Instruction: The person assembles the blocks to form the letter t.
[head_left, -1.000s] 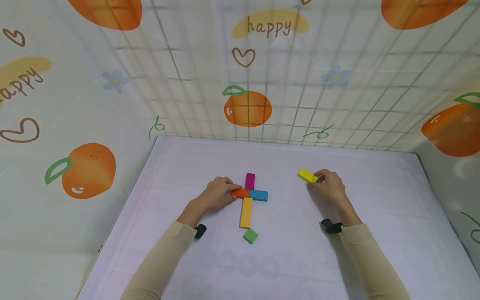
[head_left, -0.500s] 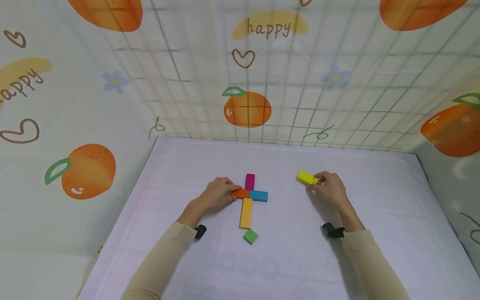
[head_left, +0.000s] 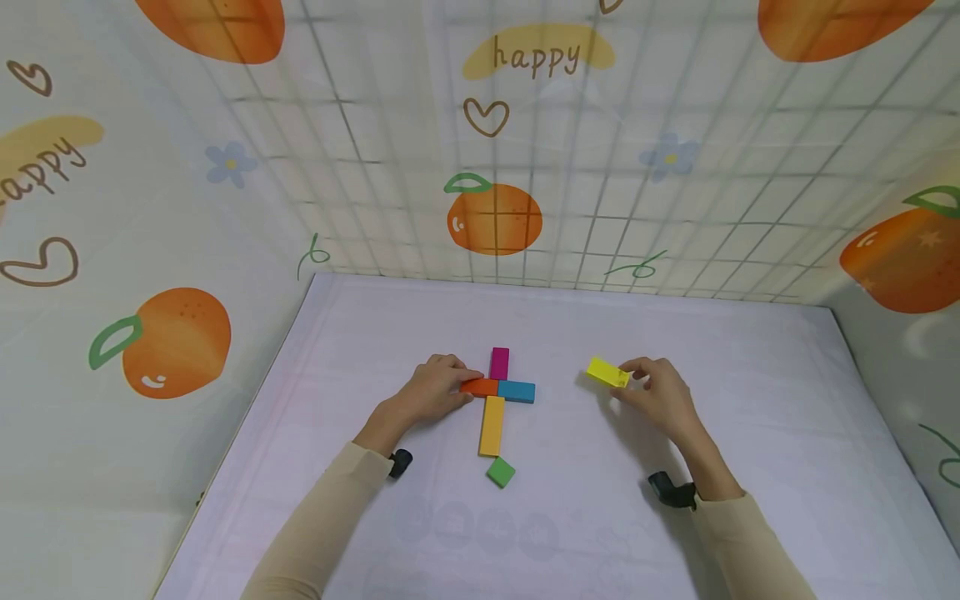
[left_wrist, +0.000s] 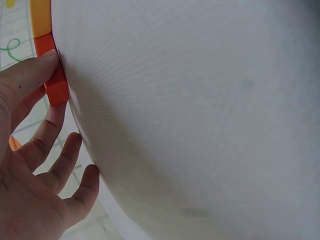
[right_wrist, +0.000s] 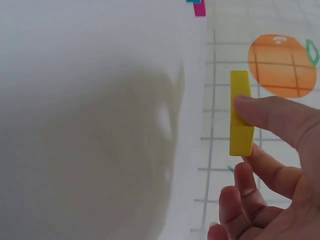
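My left hand [head_left: 431, 390] pinches the left end of an orange-red block [head_left: 483, 387] lying flat on the table; in the left wrist view its thumb lies on that block [left_wrist: 58, 90]. A blue block [head_left: 517, 392] continues the row to the right. Above the row stands a magenta block [head_left: 499, 363], and below it a longer amber block [head_left: 492, 427] points toward me. A green square block [head_left: 501, 472] sits cornerwise at the amber one's near end. My right hand [head_left: 663, 396] holds a yellow block [head_left: 606, 372] by one end between thumb and fingers, raised off the table.
The white-covered table [head_left: 570, 508] carries the blocks near its middle. Behind it rises a curtain [head_left: 585, 167] printed with a grid, oranges and hearts, and similar cloth hangs at both sides. A dark device [head_left: 671, 490] is strapped at the right wrist, another [head_left: 401, 462] at the left.
The right hand has moved slightly left and nearer to me with the yellow block, whose shadow now falls apart from it. The left hand and the other blocks have stayed in place.
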